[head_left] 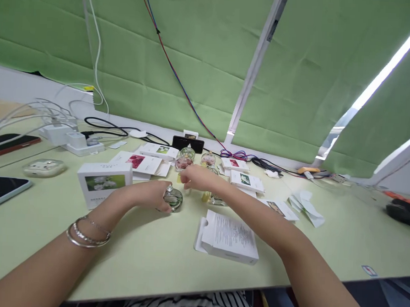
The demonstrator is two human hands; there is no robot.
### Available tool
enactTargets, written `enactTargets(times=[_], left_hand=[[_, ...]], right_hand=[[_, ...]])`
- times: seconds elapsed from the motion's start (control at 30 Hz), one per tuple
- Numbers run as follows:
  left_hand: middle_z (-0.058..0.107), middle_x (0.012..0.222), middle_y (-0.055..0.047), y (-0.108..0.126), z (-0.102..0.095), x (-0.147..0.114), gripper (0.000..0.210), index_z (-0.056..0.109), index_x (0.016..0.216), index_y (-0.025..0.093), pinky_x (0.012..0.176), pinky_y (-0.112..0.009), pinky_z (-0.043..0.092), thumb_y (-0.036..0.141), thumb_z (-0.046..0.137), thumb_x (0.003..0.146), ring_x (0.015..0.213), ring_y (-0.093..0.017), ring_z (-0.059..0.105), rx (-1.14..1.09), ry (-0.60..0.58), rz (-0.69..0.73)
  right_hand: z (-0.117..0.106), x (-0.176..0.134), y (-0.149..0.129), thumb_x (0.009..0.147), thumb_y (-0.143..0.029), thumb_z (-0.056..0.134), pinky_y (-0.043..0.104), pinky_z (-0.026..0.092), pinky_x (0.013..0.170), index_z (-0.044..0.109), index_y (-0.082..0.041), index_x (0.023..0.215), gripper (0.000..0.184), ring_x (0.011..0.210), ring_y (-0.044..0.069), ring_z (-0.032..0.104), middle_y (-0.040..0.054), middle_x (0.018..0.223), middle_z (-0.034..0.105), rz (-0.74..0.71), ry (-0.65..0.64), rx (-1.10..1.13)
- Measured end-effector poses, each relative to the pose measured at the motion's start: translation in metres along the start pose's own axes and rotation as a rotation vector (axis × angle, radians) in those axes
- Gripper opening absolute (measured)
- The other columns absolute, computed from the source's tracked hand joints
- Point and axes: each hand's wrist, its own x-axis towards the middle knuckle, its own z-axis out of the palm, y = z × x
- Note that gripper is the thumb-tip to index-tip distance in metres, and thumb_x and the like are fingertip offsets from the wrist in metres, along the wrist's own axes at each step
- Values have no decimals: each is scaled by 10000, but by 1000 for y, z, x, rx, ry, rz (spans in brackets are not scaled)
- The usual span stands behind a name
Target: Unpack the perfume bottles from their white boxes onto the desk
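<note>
My left hand (154, 196) is closed around the side of a round, clear perfume bottle (173, 199) that stands on the table. To its right, my right hand (196, 177) reaches across with its fingers bent together; a bit of yellow (179, 178) shows at the fingertips, but what they hold is too small to name. Behind the hands are more round perfume bottles, one with a green tint (187, 153) and one reddish (183, 164). Another bottle (217, 200) lies partly hidden under my right forearm, beside a yellow cap (206, 197).
An upright white box (103, 182) with a flower picture stands left of my left wrist. A white carton (230, 237) lies in front with an open flap. Flat boxes (246, 181), crumpled paper (307, 207), a phone (5, 191) and a power strip (83, 148) are around.
</note>
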Motion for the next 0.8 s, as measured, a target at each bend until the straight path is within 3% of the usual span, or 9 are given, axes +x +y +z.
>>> enactTargets(times=[0.17,0.37,0.47,0.6,0.8], left_hand=[[686,877,-35,2,-1,-4,384,576,909,212,606,-276,435,374,647,568,766,-237,624,11,-6,53],[680,850,-60,2,0,-3,381,579,887,179,591,-295,436,399,645,582,749,-253,623,67,-31,21],[677,879,-79,1,-1,-3,439,568,928,173,595,-301,438,420,656,575,751,-258,621,80,-23,-3],[674,858,-92,-1,-3,-5,453,560,908,180,553,-293,419,424,676,543,727,-262,614,58,1,-28],[654,772,-61,-6,-9,-8,340,559,759,208,545,-283,395,406,689,516,703,-257,604,30,83,41]], right_hand=[[19,18,-16,734,-114,630,243,345,561,680,-176,891,176,798,192,605,60,894,692,-28,-70,-37],[13,11,-10,766,-204,672,277,392,703,632,-158,1073,313,960,227,569,86,1034,665,-68,-38,-39],[-2,-5,-6,771,-226,697,298,393,763,619,-144,1078,328,989,227,546,101,1045,647,-81,48,11],[-19,-39,-4,822,-113,609,305,383,772,640,-140,989,172,940,206,549,91,965,652,-45,163,49],[-17,-81,11,796,37,467,266,378,738,646,-144,966,306,918,186,557,74,936,667,52,202,11]])
